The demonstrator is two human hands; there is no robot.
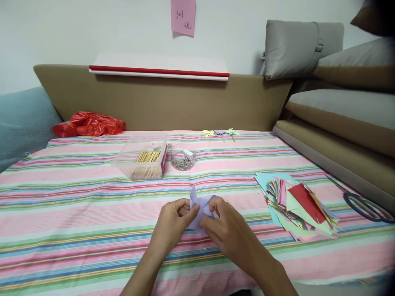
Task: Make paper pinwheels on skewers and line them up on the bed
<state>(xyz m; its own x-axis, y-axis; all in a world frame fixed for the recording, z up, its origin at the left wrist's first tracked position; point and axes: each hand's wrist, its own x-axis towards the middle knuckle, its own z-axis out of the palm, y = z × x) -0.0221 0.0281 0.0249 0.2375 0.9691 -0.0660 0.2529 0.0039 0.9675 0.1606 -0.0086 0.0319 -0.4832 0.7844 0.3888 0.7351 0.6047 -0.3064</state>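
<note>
A purple paper pinwheel shape (202, 201) is held up between both hands at the front middle, its points folded inward. My left hand (176, 222) grips its left side between thumb and fingers. On its right side, the thumb and fingers of my right hand (225, 224) pinch the paper. Past the hands stand a clear plastic box (145, 160) of wooden sticks and a round clear container (183, 162) of small metal pins with a white block on it. Yellow, purple and green pinwheels on sticks (220, 132) lie at the back.
To the right lie a pile of coloured paper pieces (299, 209) and dark-handled scissors (367, 206). Cushions (345, 107) are stacked at the right edge. A red plastic bag (92, 123) lies back left on the striped cloth (77, 213).
</note>
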